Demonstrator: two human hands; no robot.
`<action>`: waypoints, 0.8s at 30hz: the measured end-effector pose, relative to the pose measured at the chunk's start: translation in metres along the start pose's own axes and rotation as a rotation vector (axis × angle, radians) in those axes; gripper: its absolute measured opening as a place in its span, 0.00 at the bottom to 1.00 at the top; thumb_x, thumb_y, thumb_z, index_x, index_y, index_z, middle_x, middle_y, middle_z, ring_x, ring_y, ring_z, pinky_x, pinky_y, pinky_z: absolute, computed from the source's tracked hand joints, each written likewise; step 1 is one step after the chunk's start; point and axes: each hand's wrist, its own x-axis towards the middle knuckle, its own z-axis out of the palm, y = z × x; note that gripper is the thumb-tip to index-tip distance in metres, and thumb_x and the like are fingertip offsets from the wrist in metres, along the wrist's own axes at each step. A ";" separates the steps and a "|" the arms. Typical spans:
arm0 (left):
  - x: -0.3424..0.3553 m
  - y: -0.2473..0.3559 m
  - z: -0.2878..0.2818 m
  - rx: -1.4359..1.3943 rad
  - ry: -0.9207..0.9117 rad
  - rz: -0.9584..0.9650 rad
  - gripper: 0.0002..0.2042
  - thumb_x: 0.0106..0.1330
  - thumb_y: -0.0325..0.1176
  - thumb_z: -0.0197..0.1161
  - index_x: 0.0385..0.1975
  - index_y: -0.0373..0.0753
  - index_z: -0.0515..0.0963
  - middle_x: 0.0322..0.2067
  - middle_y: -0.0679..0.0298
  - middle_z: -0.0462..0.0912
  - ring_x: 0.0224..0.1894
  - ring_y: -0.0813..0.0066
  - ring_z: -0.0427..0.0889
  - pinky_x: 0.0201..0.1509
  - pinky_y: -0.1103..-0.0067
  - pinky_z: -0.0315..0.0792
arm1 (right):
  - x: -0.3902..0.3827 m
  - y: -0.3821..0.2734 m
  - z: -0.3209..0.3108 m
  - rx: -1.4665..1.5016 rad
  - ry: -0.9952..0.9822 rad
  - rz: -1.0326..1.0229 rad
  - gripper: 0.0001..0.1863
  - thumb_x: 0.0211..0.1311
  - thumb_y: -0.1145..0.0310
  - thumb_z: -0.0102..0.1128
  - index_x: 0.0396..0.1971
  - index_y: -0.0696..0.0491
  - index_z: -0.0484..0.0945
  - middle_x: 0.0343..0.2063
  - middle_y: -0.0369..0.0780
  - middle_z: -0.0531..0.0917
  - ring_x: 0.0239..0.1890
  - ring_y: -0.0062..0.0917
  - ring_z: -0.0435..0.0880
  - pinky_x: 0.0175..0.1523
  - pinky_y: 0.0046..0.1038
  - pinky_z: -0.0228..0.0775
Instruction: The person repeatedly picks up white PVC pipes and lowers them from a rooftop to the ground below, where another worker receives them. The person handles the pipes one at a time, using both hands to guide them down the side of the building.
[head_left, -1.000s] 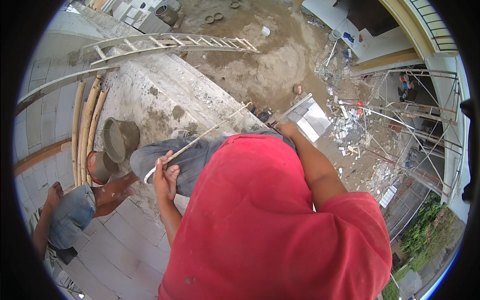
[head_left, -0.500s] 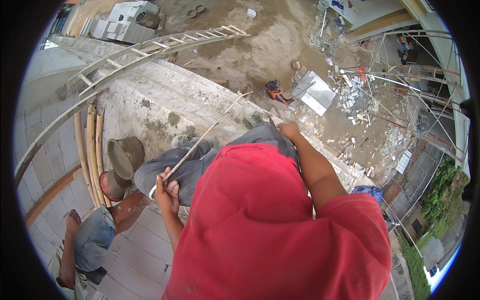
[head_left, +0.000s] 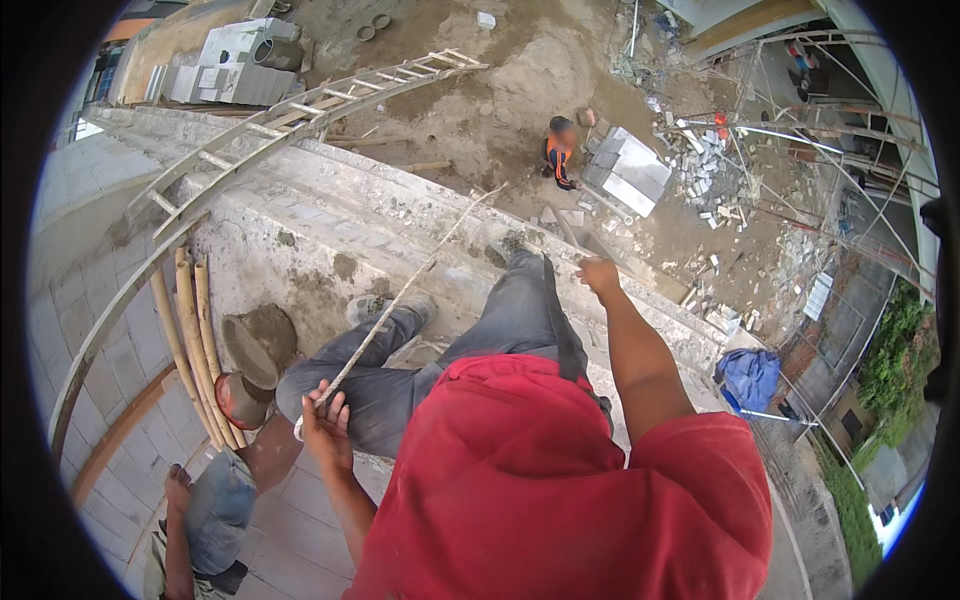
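A pale twisted rope (head_left: 400,298) runs diagonally from my left hand (head_left: 327,415) up over the concrete ledge (head_left: 300,200). My left hand, palm partly up beside my grey-trousered thigh, has its fingers curled round the rope. My right hand (head_left: 600,275) is raised out over the ledge, right of my leg, fingers bent closed; what it grips, if anything, I cannot make out. My red shirt fills the lower middle of the view, and one shoe (head_left: 410,308) rests on the mortar-spattered concrete.
A ladder (head_left: 215,160), mortar buckets (head_left: 260,345) and bamboo poles (head_left: 170,330) lie left. A co-worker's leg (head_left: 220,505) is lower left. Beyond the drop, a person in orange (head_left: 558,150) is beside pale blocks (head_left: 625,170); scaffolding (head_left: 870,200) and blue tarp (head_left: 748,375) are right.
My right hand has moved forward, away from my hip. My leg shows more. The view has shifted, bringing the blue tarp further in; the person in orange below has straightened somewhat.
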 end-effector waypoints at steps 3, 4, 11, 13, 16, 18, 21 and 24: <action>0.009 0.024 -0.005 0.072 0.033 0.117 0.12 0.73 0.47 0.52 0.42 0.46 0.74 0.53 0.64 0.80 0.43 0.74 0.81 0.43 0.77 0.76 | 0.021 0.010 -0.011 -0.135 0.039 -0.068 0.16 0.53 0.59 0.57 0.31 0.56 0.84 0.33 0.46 0.86 0.37 0.37 0.86 0.47 0.37 0.74; 0.013 0.031 -0.009 0.096 0.054 0.117 0.12 0.73 0.47 0.52 0.42 0.46 0.73 0.52 0.64 0.80 0.43 0.74 0.80 0.43 0.77 0.74 | 0.028 0.012 -0.013 -0.224 0.013 -0.171 0.16 0.53 0.59 0.58 0.32 0.56 0.84 0.35 0.48 0.86 0.39 0.39 0.85 0.48 0.38 0.74; 0.065 0.047 -0.032 0.155 0.247 0.131 0.18 0.73 0.49 0.49 0.49 0.40 0.69 0.50 0.60 0.75 0.51 0.69 0.76 0.49 0.76 0.68 | 0.056 0.006 -0.010 -0.309 0.116 0.130 0.26 0.55 0.53 0.53 0.46 0.58 0.81 0.45 0.55 0.81 0.51 0.48 0.80 0.58 0.42 0.70; 0.094 0.035 -0.029 0.143 0.247 0.101 0.21 0.72 0.48 0.49 0.54 0.38 0.66 0.52 0.59 0.73 0.51 0.68 0.75 0.48 0.76 0.68 | 0.069 0.005 0.000 -0.399 0.153 0.129 0.26 0.56 0.54 0.51 0.47 0.58 0.80 0.47 0.56 0.81 0.51 0.49 0.80 0.58 0.42 0.70; 0.144 -0.005 -0.019 0.169 0.244 0.099 0.22 0.71 0.44 0.52 0.59 0.38 0.63 0.49 0.59 0.71 0.44 0.69 0.76 0.47 0.78 0.68 | 0.100 0.012 0.021 -0.512 0.132 0.087 0.24 0.58 0.56 0.48 0.47 0.57 0.80 0.46 0.56 0.81 0.52 0.50 0.79 0.59 0.42 0.70; 0.177 -0.030 -0.014 0.239 0.148 0.121 0.16 0.71 0.43 0.52 0.52 0.41 0.69 0.37 0.64 0.73 0.36 0.72 0.75 0.42 0.77 0.69 | 0.127 0.019 0.035 -0.530 0.112 0.131 0.24 0.59 0.55 0.50 0.50 0.54 0.78 0.50 0.54 0.80 0.56 0.49 0.77 0.61 0.42 0.68; 0.227 -0.045 -0.013 -0.049 -0.078 0.050 0.13 0.72 0.44 0.50 0.47 0.46 0.75 0.19 0.75 0.70 0.28 0.73 0.75 0.37 0.73 0.73 | 0.154 0.032 0.053 -0.624 0.256 0.202 0.26 0.59 0.52 0.54 0.54 0.53 0.76 0.57 0.49 0.74 0.62 0.45 0.70 0.62 0.45 0.66; 0.253 -0.032 -0.020 -0.325 -0.283 0.015 0.17 0.75 0.35 0.44 0.59 0.40 0.70 0.16 0.73 0.65 0.27 0.78 0.72 0.37 0.76 0.72 | 0.177 0.041 0.061 -0.771 0.348 0.232 0.30 0.58 0.52 0.58 0.59 0.50 0.71 0.58 0.45 0.70 0.64 0.41 0.64 0.61 0.48 0.64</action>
